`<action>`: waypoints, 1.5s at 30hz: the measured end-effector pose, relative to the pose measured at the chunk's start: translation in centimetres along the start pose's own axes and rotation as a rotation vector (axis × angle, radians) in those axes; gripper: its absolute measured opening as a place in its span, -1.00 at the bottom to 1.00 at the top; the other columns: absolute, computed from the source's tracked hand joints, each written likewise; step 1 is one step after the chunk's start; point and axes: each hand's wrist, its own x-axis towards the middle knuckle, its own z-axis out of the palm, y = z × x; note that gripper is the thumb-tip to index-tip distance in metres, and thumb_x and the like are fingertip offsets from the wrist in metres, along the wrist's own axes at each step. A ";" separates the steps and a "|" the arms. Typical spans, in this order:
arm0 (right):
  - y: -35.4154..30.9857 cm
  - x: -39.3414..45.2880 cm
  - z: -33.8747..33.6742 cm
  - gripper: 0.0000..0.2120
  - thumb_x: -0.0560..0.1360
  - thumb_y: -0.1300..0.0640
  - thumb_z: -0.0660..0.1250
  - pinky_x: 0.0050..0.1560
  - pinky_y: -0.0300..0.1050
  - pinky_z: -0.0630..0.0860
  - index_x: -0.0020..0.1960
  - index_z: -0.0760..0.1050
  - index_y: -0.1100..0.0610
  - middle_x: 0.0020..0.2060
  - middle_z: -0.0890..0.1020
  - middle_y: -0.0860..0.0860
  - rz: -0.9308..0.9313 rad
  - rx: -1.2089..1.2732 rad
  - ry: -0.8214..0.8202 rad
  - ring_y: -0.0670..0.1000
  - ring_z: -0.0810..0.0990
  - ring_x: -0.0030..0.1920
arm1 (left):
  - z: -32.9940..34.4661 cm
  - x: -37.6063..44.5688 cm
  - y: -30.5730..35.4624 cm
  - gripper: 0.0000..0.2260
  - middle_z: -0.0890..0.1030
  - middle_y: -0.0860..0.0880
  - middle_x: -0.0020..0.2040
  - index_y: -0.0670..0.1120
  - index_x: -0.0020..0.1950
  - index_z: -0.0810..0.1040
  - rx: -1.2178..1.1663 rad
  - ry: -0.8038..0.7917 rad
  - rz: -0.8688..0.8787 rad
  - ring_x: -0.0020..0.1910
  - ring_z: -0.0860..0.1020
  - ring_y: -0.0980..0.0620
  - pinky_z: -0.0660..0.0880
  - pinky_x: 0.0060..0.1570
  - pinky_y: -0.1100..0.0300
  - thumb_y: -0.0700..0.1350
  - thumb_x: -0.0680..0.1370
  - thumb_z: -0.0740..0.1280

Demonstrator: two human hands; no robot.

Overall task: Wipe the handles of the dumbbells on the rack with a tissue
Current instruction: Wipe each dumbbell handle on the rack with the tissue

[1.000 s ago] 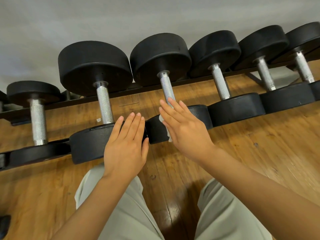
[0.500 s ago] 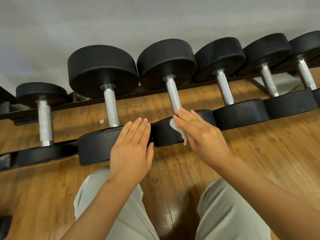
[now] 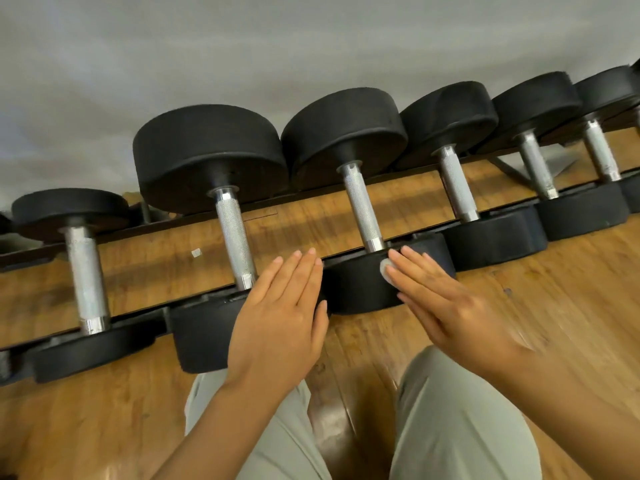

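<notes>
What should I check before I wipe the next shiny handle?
1. Tissue in hand: ok, a bit peeks out under the right hand.
2. Tissue on a handle: not ok, it sits on the black weight end.
3. Next handle free to reach: ok, nothing covers it.
4. Left hand steadying: ok, flat on a weight end.
5. Tissue clean enough: cannot tell, mostly hidden.
6. Dumbbells seated on the rack: ok.
</notes>
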 end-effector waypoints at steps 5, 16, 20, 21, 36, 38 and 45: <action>0.9 2.4 -2.7 -0.65 0.58 0.21 0.26 0.40 -0.01 0.38 0.34 0.48 0.26 0.36 0.49 0.12 -0.021 0.102 -0.007 0.01 0.43 0.40 | 0.0 0.0 0.1 -0.49 0.41 -0.21 0.48 -0.26 0.48 0.40 0.028 -0.042 -0.001 0.44 0.42 -0.13 0.18 0.47 -0.03 0.01 0.63 0.07; 10.1 16.8 1.1 -0.61 0.60 0.05 0.12 0.32 0.18 0.45 0.31 0.52 0.19 0.32 0.53 0.12 -0.384 -0.159 -0.453 0.11 0.43 0.39 | 0.1 0.1 0.8 -0.49 0.40 -0.19 0.48 -0.26 0.47 0.40 0.017 -0.013 -0.154 0.43 0.43 -0.12 0.23 0.46 -0.04 0.02 0.62 0.13; 11.6 16.8 1.6 -0.66 0.59 0.15 0.24 0.39 0.25 0.34 0.32 0.52 0.19 0.33 0.52 0.13 -0.534 -0.145 -0.484 0.13 0.38 0.42 | 0.2 0.1 1.1 -0.52 0.46 -0.15 0.44 -0.23 0.44 0.47 -0.005 0.004 -0.198 0.38 0.49 -0.08 0.29 0.44 -0.02 0.02 0.60 0.19; 11.9 16.2 1.5 -0.67 0.54 0.24 0.32 0.42 0.24 0.26 0.31 0.54 0.19 0.32 0.53 0.13 -0.605 -0.112 -0.515 0.10 0.36 0.43 | 0.1 0.2 1.1 -0.52 0.48 -0.13 0.43 -0.21 0.43 0.48 -0.019 0.009 -0.200 0.38 0.50 -0.06 0.30 0.43 -0.02 0.02 0.60 0.21; 14.3 17.0 1.7 -0.65 0.59 0.18 0.17 0.51 -0.18 0.08 0.32 0.52 0.22 0.31 0.55 0.11 -0.887 0.058 -0.598 0.04 0.43 0.38 | -0.5 0.3 1.4 -0.67 0.59 0.02 0.31 -0.10 0.29 0.62 -0.123 0.101 -0.276 0.33 0.51 0.10 0.36 0.43 0.08 -0.05 0.56 0.37; 14.0 16.1 1.4 -0.63 0.61 0.12 0.12 0.50 -0.30 -0.01 0.29 0.54 0.23 0.28 0.57 0.13 -0.979 0.176 -0.715 0.01 0.42 0.35 | -0.6 0.2 1.5 -0.67 0.59 0.02 0.30 -0.09 0.29 0.63 -0.142 0.105 -0.285 0.33 0.52 0.10 0.39 0.41 0.05 -0.03 0.56 0.36; 15.1 21.2 2.9 -0.62 0.42 0.38 0.37 0.39 0.08 0.24 0.22 0.59 0.25 0.17 0.63 0.15 -0.879 -0.135 -0.374 0.12 0.56 0.26 | -0.9 0.2 1.5 -0.69 0.62 0.04 0.26 -0.07 0.24 0.66 -0.223 0.131 -0.330 0.31 0.55 0.11 0.44 0.37 0.00 0.01 0.55 0.38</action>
